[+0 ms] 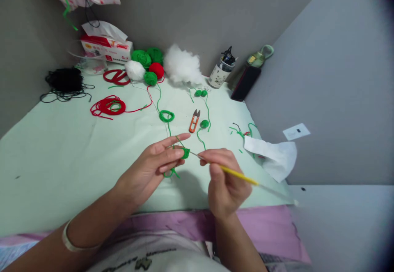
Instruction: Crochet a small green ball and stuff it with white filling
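Between thumb and fingers, my left hand (pixel 156 159) pinches a small green crochet piece (pixel 185 153). Green yarn runs up over its stretched index finger, and a loose green tail (pixel 174 173) hangs below. My right hand (pixel 227 181) grips a crochet hook with a yellow handle (pixel 240 175); the thin metal tip reaches to the green piece. Beyond my hands lie orange thread snips (pixel 194 122), a small green crocheted ball (pixel 204 124) with a yarn tail, and a loose ring of green yarn (pixel 166 116).
Toward the back sit green, white and red yarn balls (pixel 134 70), white stuffing (pixel 183 65), red-handled scissors (pixel 117 77) and a tissue pack (pixel 107 49). Black yarn (pixel 64 83) and a red yarn coil (pixel 112 105) lie left. A pen cup (pixel 218 74), bottle (pixel 248 79) and white tissue (pixel 273 155) stand or lie right.
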Demonstrator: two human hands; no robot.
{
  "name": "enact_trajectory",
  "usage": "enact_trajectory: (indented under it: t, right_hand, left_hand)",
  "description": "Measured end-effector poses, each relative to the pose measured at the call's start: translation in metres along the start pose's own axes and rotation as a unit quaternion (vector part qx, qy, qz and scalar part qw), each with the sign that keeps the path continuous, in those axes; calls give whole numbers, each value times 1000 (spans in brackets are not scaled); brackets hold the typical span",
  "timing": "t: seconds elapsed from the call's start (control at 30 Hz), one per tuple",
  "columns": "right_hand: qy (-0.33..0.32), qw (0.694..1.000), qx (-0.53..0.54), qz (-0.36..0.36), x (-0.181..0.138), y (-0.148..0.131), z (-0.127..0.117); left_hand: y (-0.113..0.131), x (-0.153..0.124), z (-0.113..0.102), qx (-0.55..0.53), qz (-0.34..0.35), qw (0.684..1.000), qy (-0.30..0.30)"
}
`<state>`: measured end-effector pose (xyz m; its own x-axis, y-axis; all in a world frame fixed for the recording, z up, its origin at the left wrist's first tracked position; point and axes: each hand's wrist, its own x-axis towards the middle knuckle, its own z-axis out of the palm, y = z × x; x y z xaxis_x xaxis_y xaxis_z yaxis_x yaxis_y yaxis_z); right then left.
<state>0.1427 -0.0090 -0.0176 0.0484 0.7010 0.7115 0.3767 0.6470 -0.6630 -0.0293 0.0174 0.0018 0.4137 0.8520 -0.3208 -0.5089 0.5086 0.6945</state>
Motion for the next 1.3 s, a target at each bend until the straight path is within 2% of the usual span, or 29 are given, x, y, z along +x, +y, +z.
enact_trajectory:
  t: [0.1, 0.17, 0.27, 0.37, 0.43, 0.5, 0.53, 0.6, 0.67, 0.73, 0.87, 1.03, 1.3]
  right_hand:
    - [41, 982, 148, 115, 9, -1, 5]
    - [27, 977, 171, 128, 11, -2, 9]
    - [23, 984, 142, 103, 6, -3, 12]
    - [-2, 999, 28, 41, -1, -3, 10]
    - [-27, 997, -70, -27, -5, -2, 7]
    - [-30, 993, -101, -59, -4, -1, 3]
    - [-18, 996, -80, -45, -2, -1, 2]
    - [18, 999, 11, 30, 3, -1, 1]
    - [45, 986, 115, 109, 7, -1, 2]
    - [36, 974, 171, 144, 9, -1, 5]
    - [24, 972, 173, 155, 8, 0, 10]
    - [36, 951, 220, 217, 10, 2, 8]
    - [23, 956, 215, 197, 10, -5, 2]
  left_hand:
    - [0, 0, 0, 26, 26, 999, -2]
    - [-1, -1, 1, 43, 40, 998, -13]
    - [-5, -2, 4, 60, 61, 996, -8]
    - [-8, -1, 5, 70, 82, 994, 23]
    - [-9, 0, 5, 54, 66, 996, 25]
    - [-8, 2, 4, 19, 27, 999, 8]
    - [-7, 3, 3, 0, 10, 1000, 1]
    - [-5, 4, 2, -19, 4, 1000, -3]
    - [-4, 3, 2, -5, 31, 999, 9]
    - [-4, 1, 4, 33, 58, 998, 19]
    - [-5, -3, 7, 84, 83, 993, 22]
    - [-4, -3, 3, 108, 85, 990, 23]
    - [-2, -4, -1, 125, 92, 988, 23]
